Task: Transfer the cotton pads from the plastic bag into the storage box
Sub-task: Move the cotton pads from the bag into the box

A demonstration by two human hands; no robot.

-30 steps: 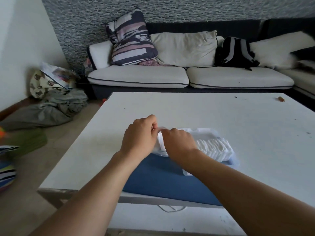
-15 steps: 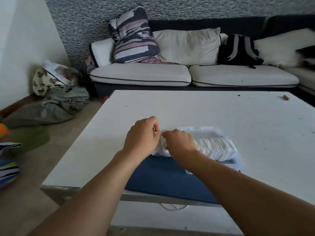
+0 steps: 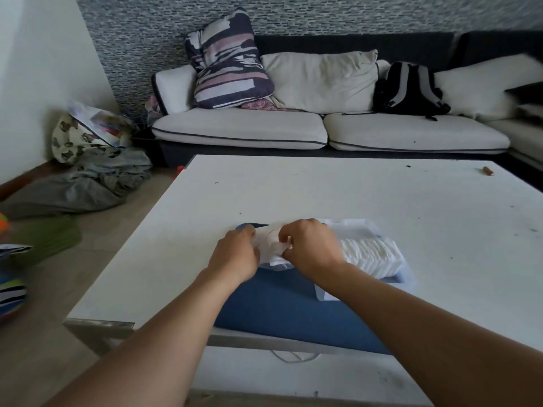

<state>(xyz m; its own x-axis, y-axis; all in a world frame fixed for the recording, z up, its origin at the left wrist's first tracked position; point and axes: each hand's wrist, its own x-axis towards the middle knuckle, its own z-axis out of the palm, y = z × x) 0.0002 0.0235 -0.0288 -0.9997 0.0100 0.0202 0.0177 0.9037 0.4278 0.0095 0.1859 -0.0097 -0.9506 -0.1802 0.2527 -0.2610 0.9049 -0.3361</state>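
A clear plastic bag (image 3: pixel 271 248) packed with white cotton pads (image 3: pixel 371 257) lies across a clear storage box (image 3: pixel 407 282) near the table's front edge. My left hand (image 3: pixel 236 254) pinches the bag's open left end, fingers curled around the film. Just to its right, my right hand (image 3: pixel 311 246) grips the same bunched end from the other side. The two hands almost touch over the bag mouth. A row of pads shows through the bag to the right of my right hand. The box's inside is mostly hidden by the bag and my arms.
The box rests on a blue mat (image 3: pixel 288 312) on the white table (image 3: pixel 323 189). A small brown object (image 3: pixel 487 171) lies at the table's far right. Beyond stands a sofa (image 3: pixel 241 130) with cushions and a black backpack (image 3: pixel 408 89). Clothes and bags lie on the floor at left.
Both hands have shifted a little apart on the bag's end, and the film between them is now bunched and stretched wider. The bag and box stay in the same place.
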